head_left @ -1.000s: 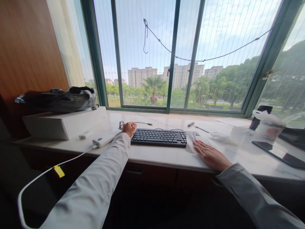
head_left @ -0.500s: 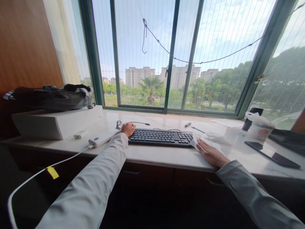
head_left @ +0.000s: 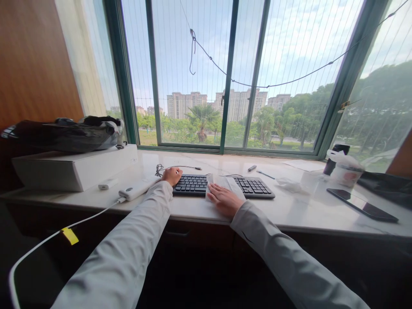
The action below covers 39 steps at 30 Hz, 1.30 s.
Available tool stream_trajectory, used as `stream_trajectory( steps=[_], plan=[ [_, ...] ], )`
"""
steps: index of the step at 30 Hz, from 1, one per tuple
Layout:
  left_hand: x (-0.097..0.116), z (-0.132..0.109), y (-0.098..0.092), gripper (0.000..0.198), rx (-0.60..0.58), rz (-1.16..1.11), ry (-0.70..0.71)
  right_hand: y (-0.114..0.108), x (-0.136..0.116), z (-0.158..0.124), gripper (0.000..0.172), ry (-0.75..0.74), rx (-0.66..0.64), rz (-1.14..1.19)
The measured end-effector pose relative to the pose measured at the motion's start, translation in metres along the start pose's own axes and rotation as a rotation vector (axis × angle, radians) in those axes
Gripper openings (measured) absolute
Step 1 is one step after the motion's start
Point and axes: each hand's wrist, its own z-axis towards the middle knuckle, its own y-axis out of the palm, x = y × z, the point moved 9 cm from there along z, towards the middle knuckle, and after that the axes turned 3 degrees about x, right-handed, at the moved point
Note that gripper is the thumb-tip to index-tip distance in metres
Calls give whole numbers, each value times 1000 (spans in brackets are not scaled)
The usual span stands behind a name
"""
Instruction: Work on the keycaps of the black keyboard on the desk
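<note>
A black keyboard (head_left: 189,184) lies on the pale stone counter. At its left end my left hand (head_left: 172,176) is closed, fingers curled over the corner and gripping it. My right hand (head_left: 224,199) holds a white tissue (head_left: 236,185) against the middle keys, its fingers stretched over it. Part of the tissue spreads out past the fingertips and covers some keys. The keyboard's right end shows bare keys.
Left of the keyboard are a white power bank (head_left: 137,189) with a cable, a small white adapter (head_left: 107,184) and a white box (head_left: 74,167). To the right lie a crumpled clear wrapper (head_left: 291,184), a thin brush-like stick (head_left: 265,174) and a dark tablet (head_left: 362,205).
My right hand has slid left with the tissue, from the keyboard's right end to its middle. My left hand stays at the left end. The view has shifted slightly.
</note>
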Motion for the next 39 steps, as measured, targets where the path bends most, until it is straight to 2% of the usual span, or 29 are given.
stream_trajectory(
  steps=[3,7,11,14,19,24,30,39],
  plan=[
    [-2,0,-2,34,21,-6,-7,12,-38,23,65,-49,4,32],
    [-13,3,-6,35,78,-22,-86,26,-75,52,67,-116,27,73],
    [-17,7,-7,35,97,1,-100,35,-86,78,64,-147,40,62],
    [-14,7,-4,35,52,17,-64,37,-80,92,60,-122,34,61],
    [-9,3,-4,34,17,13,-36,31,-48,94,57,-17,58,55],
    [-8,2,-6,33,3,10,-42,17,-6,71,57,19,35,21],
    [-5,1,-6,33,-15,14,-36,-7,63,31,66,142,22,-35],
    [-6,2,-2,35,-12,2,-27,-36,165,-20,61,344,40,-80]
  ],
)
